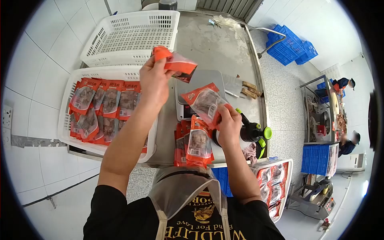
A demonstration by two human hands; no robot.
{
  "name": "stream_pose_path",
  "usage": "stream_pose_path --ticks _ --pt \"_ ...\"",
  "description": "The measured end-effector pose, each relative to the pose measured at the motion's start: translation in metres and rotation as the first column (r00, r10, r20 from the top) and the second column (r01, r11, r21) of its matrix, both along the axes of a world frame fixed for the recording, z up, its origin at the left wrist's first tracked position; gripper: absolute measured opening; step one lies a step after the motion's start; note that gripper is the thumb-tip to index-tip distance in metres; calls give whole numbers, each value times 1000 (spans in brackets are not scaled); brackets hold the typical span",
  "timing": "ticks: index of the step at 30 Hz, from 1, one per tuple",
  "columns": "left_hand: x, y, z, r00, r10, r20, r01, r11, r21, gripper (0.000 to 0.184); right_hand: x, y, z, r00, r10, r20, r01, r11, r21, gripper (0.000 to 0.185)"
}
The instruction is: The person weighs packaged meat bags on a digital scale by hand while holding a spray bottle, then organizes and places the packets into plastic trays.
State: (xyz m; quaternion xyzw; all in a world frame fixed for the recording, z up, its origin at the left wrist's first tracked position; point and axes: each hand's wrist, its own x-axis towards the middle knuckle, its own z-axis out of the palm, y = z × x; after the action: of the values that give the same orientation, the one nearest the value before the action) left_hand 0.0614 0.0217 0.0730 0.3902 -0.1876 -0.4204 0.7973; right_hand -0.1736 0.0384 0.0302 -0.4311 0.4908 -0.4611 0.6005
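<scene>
My left hand (pixel 153 82) is raised over the table's middle, its fingers closed on a red-and-clear food packet (pixel 182 66) that is bent and tilted; I cannot tell whether it is filled. My right hand (pixel 229 127) grips the lower corner of a red packet of meat (pixel 207 105), held in front of the scale (pixel 216 77). Below that packet, near the table's front edge, lies a pile of similar meat packets (pixel 199 141). To my left stands a white basket (pixel 66 120) with rows of these packets, partly hidden by my left forearm.
Another white basket (pixel 132 17) stands behind at the left. Green-and-black bottles (pixel 252 132), a pen (pixel 234 94) and small brown blocks (pixel 250 89) lie at the right. A filled packet basket (pixel 289 180) stands by my right elbow. Two people work at a far table (pixel 335 120).
</scene>
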Motion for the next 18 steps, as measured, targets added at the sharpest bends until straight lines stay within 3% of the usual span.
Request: stream_pose_path --ticks 3,5,8,10,13,15,17,18 --pt "-32 -35 -36 989 46 -139 -62 991 -115 22 -40 40 22 983 63 -174 -70 997 -35 23" --pt "-55 -44 -62 978 -12 -210 -6 996 -84 24 -66 62 34 973 115 -199 -134 988 -83 23" --pt "-88 -38 -106 949 -81 -304 69 996 -50 24 -109 80 34 892 252 -375 -311 944 -106 34" --pt "-105 -25 -138 918 -62 -391 143 973 183 22 -127 90 37 820 303 -485 -412 901 -135 37" --pt "-121 6 -153 917 -89 -389 217 930 297 22 -140 98 51 745 324 -583 -497 852 -163 35" --pt "-118 23 -162 900 -159 -407 295 908 298 23 -145 98 60 674 385 -631 -637 735 -232 34" --pt "-118 47 -143 835 -307 -457 473 824 311 27 -154 99 67 653 423 -628 -667 715 -211 32" --pt "-122 61 -136 836 -295 -462 466 827 315 27 -154 97 79 639 424 -641 -688 688 -231 31"
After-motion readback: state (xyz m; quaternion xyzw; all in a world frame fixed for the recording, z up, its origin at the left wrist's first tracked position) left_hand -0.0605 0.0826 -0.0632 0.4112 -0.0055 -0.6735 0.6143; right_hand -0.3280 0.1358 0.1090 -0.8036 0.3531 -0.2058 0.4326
